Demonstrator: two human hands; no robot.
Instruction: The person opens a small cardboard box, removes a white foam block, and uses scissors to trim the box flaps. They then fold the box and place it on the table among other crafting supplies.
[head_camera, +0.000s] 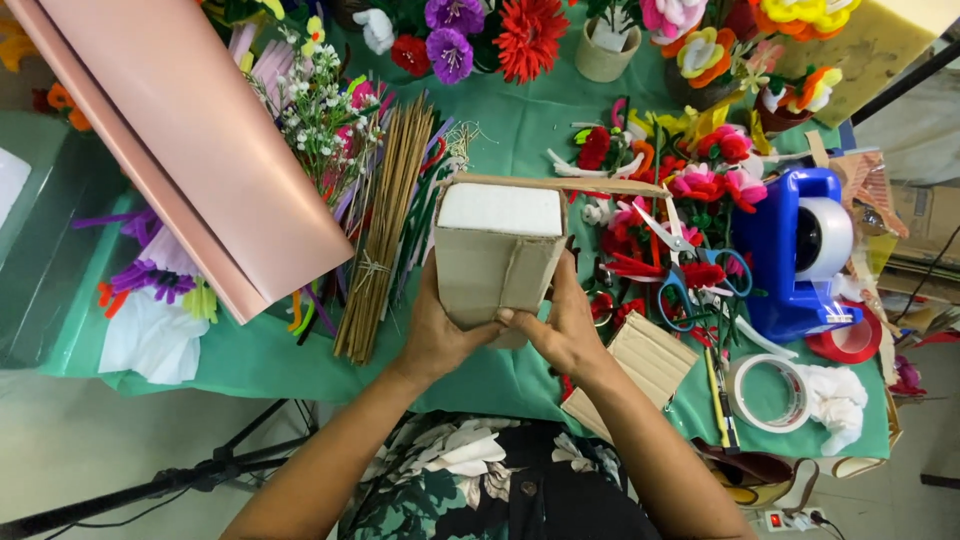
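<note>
Head view: the left hand (437, 335) and right hand (563, 330) both grip the cardboard box (497, 262) tight, near the table (300, 365) edge, sticks (385, 235) just left.

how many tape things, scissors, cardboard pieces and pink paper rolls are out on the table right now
tape dispenser: 1
loose tape rolls: 2, clear and red
scissors: 1
cardboard pieces: 2, the box held in both hands, left hand, right hand, and a flat piece
pink paper roll: 1
total: 7

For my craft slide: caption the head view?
Both hands hold a foam-filled cardboard box above a green craft table.
</note>
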